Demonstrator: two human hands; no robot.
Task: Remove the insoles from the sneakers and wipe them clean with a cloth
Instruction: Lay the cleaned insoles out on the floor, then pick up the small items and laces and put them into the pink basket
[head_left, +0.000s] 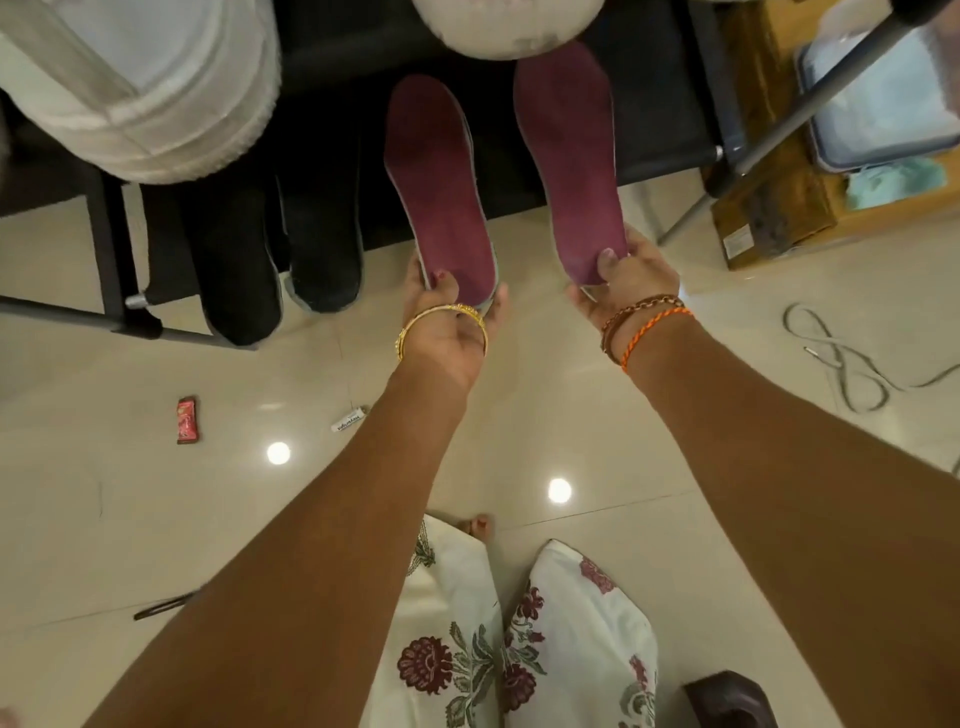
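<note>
- The left hand (451, 317), gold bangle at the wrist, pinches the heel end of the left maroon insole (439, 192), thumb on top and fingers beneath; the insole points away toward 12 o'clock.
- The right hand (626, 278), thread bands at the wrist, grips the heel of the right maroon insole (569, 156) the same way; the two insoles are held side by side, apart, both above the floor.
- At 9 o'clock from the left hand, two dark sneakers (280, 244) stand on the floor under a black chair frame (111, 270).
- A white folded cloth (150, 88) lies at 11 o'clock, over the chair.
- A pale rounded object (506, 26) at 12 o'clock overlaps the right insole's toe.
- A cardboard box (774, 208) with a plastic container (883, 104) sits at 2 o'clock.
- A loose lace (841, 358) lies at 3 o'clock; a red wrapper (187, 420) and a small white tube (348, 420) at 8 o'clock.
</note>
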